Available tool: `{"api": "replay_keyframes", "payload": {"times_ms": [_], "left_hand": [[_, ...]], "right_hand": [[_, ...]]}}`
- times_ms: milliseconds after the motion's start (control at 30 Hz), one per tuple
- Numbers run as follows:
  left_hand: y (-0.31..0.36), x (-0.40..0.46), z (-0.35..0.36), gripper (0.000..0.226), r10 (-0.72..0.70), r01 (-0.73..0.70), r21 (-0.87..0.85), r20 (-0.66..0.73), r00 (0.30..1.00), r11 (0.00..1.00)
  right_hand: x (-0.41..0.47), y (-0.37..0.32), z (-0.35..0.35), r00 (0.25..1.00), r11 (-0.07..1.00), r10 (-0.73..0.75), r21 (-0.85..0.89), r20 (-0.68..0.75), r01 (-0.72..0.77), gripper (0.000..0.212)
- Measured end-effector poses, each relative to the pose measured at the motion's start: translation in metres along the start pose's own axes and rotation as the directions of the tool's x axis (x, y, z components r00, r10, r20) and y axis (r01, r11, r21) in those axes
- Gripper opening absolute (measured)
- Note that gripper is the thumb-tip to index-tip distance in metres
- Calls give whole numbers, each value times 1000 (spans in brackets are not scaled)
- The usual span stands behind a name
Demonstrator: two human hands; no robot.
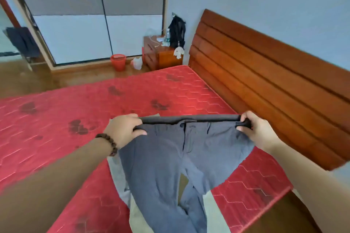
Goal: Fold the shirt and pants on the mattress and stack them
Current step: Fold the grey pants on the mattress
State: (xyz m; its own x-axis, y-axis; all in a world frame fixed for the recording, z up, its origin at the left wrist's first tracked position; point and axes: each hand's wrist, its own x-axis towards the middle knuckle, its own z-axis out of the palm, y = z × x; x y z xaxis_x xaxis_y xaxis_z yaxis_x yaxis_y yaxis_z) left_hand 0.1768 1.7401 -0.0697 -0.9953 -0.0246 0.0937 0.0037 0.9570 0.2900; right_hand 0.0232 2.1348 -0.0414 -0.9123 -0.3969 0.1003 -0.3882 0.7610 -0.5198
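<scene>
Grey pants [170, 157] hang in the air above the red mattress [56, 128], front side toward me, waistband stretched level. My left hand [123, 128] grips the left end of the waistband, and my right hand [253, 128] grips the right end. The legs droop down toward the near edge of the mattress. Under the pants lies a pale beige and grey shirt [214, 212], mostly hidden; only strips of it show beside the legs and at the far side.
A wooden headboard [265, 81] runs along the right side. Beyond the mattress stand a wooden nightstand [157, 56] with a dark bag [177, 32], a red bucket [118, 62] and a sliding-door wardrobe [85, 34]. Wooden floor [28, 77] lies on the left.
</scene>
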Motion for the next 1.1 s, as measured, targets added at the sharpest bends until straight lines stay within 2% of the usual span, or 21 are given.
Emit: {"api": "replay_keyframes", "payload": {"times_ms": [67, 167, 267, 367, 433, 567, 767, 867, 900, 967, 1033, 1067, 1100], "left_hand": [[21, 15, -33, 14, 146, -144, 30, -38, 989, 989], [53, 26, -71, 8, 278, -277, 32, -89, 956, 960], [90, 29, -90, 6, 321, -343, -67, -223, 921, 937], [134, 29, -97, 12, 273, -372, -288, -331, 903, 883], [163, 29, -98, 14, 266, -393, -395, -339, 903, 831], [226, 19, -95, 12, 374, -491, -475, -324, 869, 730], [319, -21, -82, 21, 379, -498, -648, -328, 865, 577], [365, -46, -84, 16, 381, -489, -722, -328, 865, 490], [381, -53, -92, 15, 357, -481, -758, -343, 869, 440], [414, -65, -116, 14, 280, -472, -830, -397, 874, 299], [443, -73, -138, 15, 247, -468, -875, -430, 869, 123], [457, -75, -140, 16, 264, -462, -884, -429, 864, 77], [469, -80, -138, 16, 300, -459, -884, -415, 859, 91]], "right_hand": [[-28, -6, -47, 991, 1000, 17, -15, -132, -19, 23], [-76, -18, -107, 942, 999, 29, -33, -333, -42, 24], [-127, -27, -149, 874, 994, 62, -53, -481, -100, 23], [-185, -32, -177, 785, 985, 117, -27, -608, -168, 23], [-227, -33, -191, 739, 971, 172, -16, -651, -239, 23], [-317, -29, -214, 658, 916, 284, -6, -698, -401, 23], [-440, -28, -249, 600, 815, 370, -62, -709, -576, 17], [-489, -32, -267, 496, 772, 429, 21, -755, -635, 20], [-504, -36, -277, 452, 787, 432, 81, -780, -612, 22], [-532, -49, -301, 347, 858, 415, 235, -841, -457, 14], [-558, -60, -322, 188, 910, 370, 315, -910, -269, 16], [-570, -61, -327, 115, 913, 371, 339, -922, -227, 17], [-581, -58, -327, 83, 900, 396, 369, -914, -231, 16]]}}
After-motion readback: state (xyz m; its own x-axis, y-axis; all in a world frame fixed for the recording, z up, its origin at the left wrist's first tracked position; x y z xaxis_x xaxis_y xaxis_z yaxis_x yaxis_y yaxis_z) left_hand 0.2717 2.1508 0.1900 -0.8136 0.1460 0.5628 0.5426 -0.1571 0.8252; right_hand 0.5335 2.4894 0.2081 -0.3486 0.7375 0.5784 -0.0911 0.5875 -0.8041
